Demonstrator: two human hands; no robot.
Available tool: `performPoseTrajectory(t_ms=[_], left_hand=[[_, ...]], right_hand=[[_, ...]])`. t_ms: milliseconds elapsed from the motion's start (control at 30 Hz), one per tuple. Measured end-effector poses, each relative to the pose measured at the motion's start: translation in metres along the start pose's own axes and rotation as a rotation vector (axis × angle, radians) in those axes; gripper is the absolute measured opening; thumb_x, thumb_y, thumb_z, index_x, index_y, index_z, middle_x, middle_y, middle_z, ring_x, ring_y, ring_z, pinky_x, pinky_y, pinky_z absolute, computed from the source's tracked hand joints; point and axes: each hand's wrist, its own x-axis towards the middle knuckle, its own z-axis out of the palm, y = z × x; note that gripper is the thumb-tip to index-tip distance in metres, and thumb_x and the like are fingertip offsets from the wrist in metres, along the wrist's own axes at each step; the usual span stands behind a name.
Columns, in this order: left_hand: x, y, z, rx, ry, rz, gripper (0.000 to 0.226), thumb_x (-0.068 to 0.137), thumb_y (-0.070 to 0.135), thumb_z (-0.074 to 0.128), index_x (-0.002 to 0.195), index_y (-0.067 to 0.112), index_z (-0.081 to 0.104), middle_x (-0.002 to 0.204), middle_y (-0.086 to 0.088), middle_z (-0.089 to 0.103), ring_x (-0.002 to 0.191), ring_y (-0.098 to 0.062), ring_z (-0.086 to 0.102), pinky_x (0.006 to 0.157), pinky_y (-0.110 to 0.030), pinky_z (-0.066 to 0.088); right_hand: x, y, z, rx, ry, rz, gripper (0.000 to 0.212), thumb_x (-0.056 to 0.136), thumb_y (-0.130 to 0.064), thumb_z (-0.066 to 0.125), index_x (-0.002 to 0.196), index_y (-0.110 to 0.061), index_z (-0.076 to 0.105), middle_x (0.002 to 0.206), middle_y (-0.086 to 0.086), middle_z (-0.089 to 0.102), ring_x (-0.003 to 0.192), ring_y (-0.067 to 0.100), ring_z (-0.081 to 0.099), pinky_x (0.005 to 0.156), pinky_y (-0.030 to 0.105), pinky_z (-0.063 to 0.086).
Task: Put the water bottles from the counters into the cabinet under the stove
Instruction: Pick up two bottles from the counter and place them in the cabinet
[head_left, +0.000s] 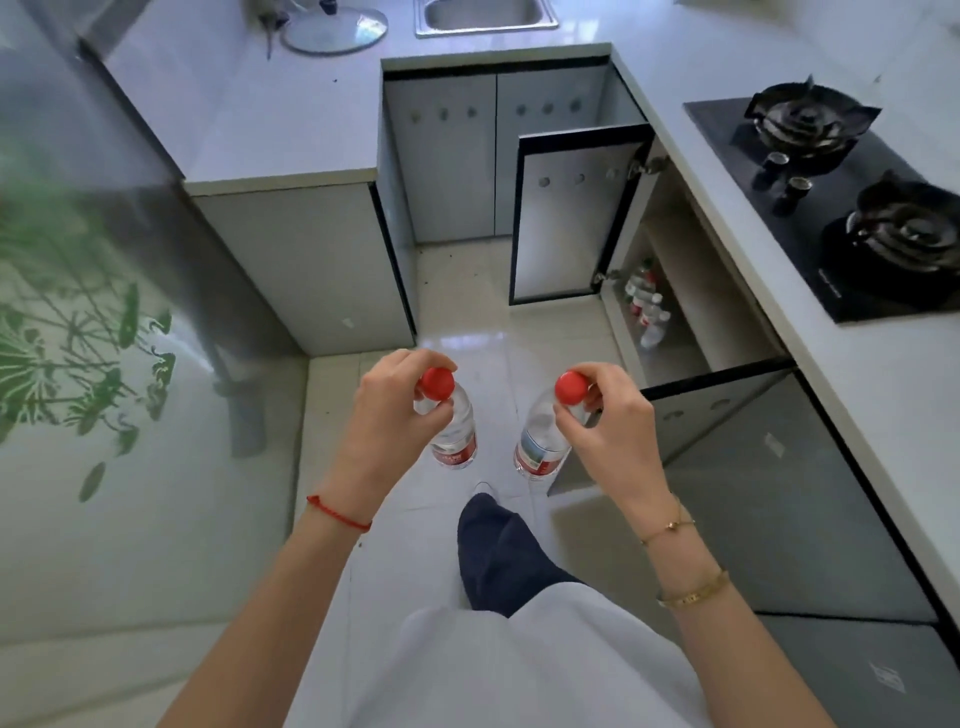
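Head view showed 2 clear plastic water bottles with red caps carried over the pale tiled floor (457, 296). The left hand (395, 415) pinched the neck of the left bottle (451, 426) just under its cap; the right hand (605, 421) pinched the right bottle (543, 436) the same way. Both bottles hung upright, apart from each other. To the right, below the black glass gas stove (841, 208), the grey cabinet door (569, 218) stood open, and several similar bottles (647, 306) stood on the cabinet's lower shelf. To do this step well, I judged, the person should crouch, steer each bottle past the door edge, and set it upright beside the stored ones without knocking them.
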Motion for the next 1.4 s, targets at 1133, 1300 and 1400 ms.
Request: performPoseTrajectory(t_ms=[1133,1300,1400], left_hand=[[0.555,-0.048,0.223,-0.138,-0.732,0.637,0.031,0.075,0.012,0.074,0.104,0.020,0.067,0.104,0.004,0.065,0.092,-0.013,0.058,0.079,-0.016,0.043],[0.580,-0.039,0.293,-0.181,-0.862,0.647,0.031,0.074,0.012,0.073,0.103,0.020,0.067,0.104,0.003,0.066,0.094,-0.016,0.060,0.083,-0.031,0.051],[0.589,-0.031,0.345,-0.161,-0.939,0.658,0.030,0.072,0.011,0.073,0.101,0.018,0.068,0.102,0.000,0.067,0.093,-0.020,0.060,0.081,-0.031,0.051]], right_hand=[[0.390,0.135,0.095,-0.201,0.587,0.727,0.026,0.081,-0.008,0.070,0.103,-0.015,0.058,0.104,0.000,0.058,0.094,0.014,0.055,0.083,0.023,0.044],[0.403,0.190,0.096,-0.222,0.633,0.893,0.025,0.082,-0.008,0.069,0.104,-0.012,0.058,0.106,0.004,0.058,0.091,0.019,0.058,0.078,0.021,0.039],[0.410,0.231,0.094,-0.228,0.651,0.943,0.025,0.083,-0.008,0.068,0.106,-0.011,0.058,0.109,0.006,0.058,0.093,0.020,0.058,0.080,0.023,0.040]])
